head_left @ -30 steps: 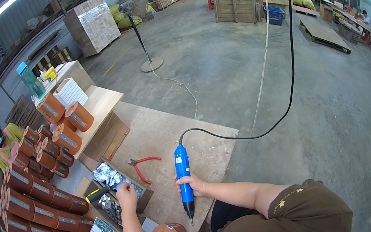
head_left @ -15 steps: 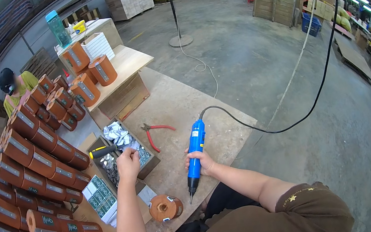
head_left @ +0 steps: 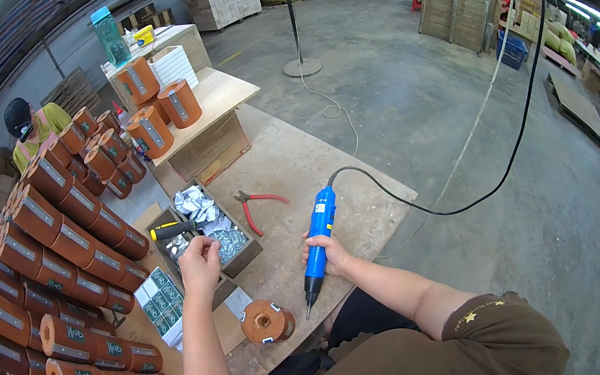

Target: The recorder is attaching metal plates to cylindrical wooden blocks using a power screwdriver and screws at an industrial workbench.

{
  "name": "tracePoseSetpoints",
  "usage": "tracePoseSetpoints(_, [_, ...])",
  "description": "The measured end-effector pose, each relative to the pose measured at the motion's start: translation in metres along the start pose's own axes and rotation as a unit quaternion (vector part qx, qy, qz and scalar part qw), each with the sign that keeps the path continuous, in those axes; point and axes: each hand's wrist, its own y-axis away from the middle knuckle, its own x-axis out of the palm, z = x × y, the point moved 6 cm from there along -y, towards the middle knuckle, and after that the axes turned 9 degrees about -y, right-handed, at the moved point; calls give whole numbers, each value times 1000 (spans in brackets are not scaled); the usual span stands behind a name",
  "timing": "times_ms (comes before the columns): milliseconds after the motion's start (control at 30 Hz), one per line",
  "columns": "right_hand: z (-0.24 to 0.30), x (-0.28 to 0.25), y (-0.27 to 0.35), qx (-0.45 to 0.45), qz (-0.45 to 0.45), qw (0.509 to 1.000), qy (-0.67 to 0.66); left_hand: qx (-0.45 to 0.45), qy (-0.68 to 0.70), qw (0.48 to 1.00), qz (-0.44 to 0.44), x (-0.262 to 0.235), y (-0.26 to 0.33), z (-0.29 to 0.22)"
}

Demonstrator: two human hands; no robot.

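My left hand [head_left: 200, 268] is over the near part of a wooden parts box [head_left: 244, 259], its fingers closed in a pinch; whatever they may hold is too small to make out. The box has compartments of small shiny metal pieces [head_left: 230, 243] and crumpled silvery pieces [head_left: 195, 204]. A yellow-and-black screwdriver [head_left: 173, 230] lies across it. My right hand [head_left: 328, 253] is wrapped round a blue electric screwdriver [head_left: 320, 216], its bit tilted down toward the table's near edge. Left of the bit, a brown cylinder [head_left: 279, 321] with a centre hole stands on end, touched by neither hand.
Red-handled pliers [head_left: 253, 216] lie beyond the box. Stacked brown cylinders [head_left: 58, 270] with metal strips crowd the left, beside a sheet of green labels [head_left: 164, 304]. A black cable [head_left: 472, 207] loops off to the right. A co-worker [head_left: 37, 129] is at the far left.
My left hand has shifted toward me and left relative to the box, still pinched. My right hand keeps the electric screwdriver in nearly the same place. The whole view has shifted slightly.
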Motion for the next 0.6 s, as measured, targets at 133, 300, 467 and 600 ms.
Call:
tracePoseSetpoints(133, [-6, -3, -5, 13, -6, 1000, 3, -15, 52, 998, -27, -22, 24, 3])
tracePoseSetpoints(300, [5, -2, -1, 3, -16, 999, 37, -15, 100, 995, 11, -48, 70, -28])
tracePoseSetpoints(467, [21, 37, 23, -43, 17, 999, -6, -77, 171, 982, 26, -59, 134, -37])
tracePoseSetpoints(600, [42, 124, 57, -57, 170, 982, -52, -82, 202, 975, 47, -51, 173, -47])
